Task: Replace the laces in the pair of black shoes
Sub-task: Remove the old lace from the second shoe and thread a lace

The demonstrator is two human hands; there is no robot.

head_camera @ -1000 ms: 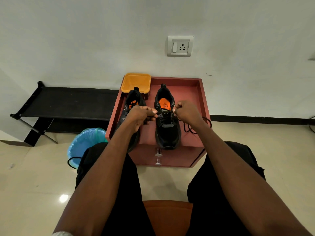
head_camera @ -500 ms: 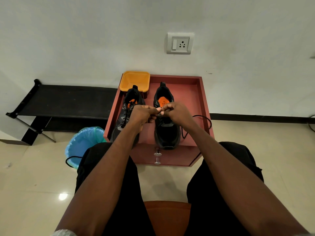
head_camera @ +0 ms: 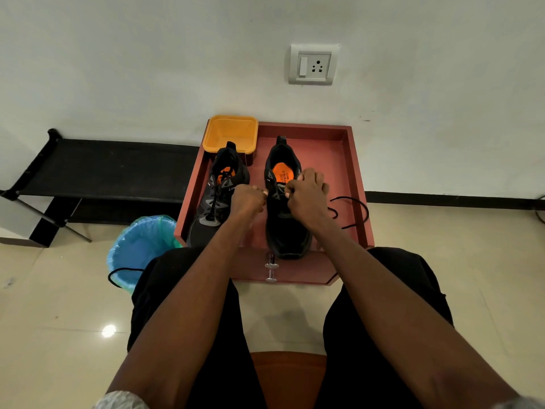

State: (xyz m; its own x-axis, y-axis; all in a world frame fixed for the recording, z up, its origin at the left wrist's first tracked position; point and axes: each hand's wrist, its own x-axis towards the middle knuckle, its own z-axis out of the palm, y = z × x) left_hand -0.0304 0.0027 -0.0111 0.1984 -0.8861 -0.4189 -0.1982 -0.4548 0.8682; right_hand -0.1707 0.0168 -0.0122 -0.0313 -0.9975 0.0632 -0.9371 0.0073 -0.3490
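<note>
Hands meet over the upper eyelets of the right-hand black mesh trainer with an orange insole (head_camera: 284, 202), which stands toe toward the person on a low reddish-brown wooden cabinet top with a raised rim (head_camera: 358, 172). The right hand (head_camera: 306, 199) has its fingers curled in on the tongue area, apparently pinching the thin black shoelace (head_camera: 351, 211), though the pinch itself is hidden behind the knuckles. The left hand (head_camera: 247, 199) is curled in a loose fist just beside it, at the shoe's inner edge; whether it holds the other lace end cannot be told. Slack lace trails from under the right hand in a loop toward the cabinet's right rim. The second black trainer, already laced (head_camera: 216, 199), stands to the left, well apart from the hands. Behind it sits a square orange plastic tub (head_camera: 230, 134). Another black lace (head_camera: 122, 276) hangs over a blue-lined waste bin (head_camera: 141, 249) on the floor. Risks, as a judgement: the loose loop could snag on the rim or slide off the edge, jerking the lace out of an eyelet; an uneven pull could leave mismatched ends; a hard tug could drag the shoe toward the front edge.
</note>
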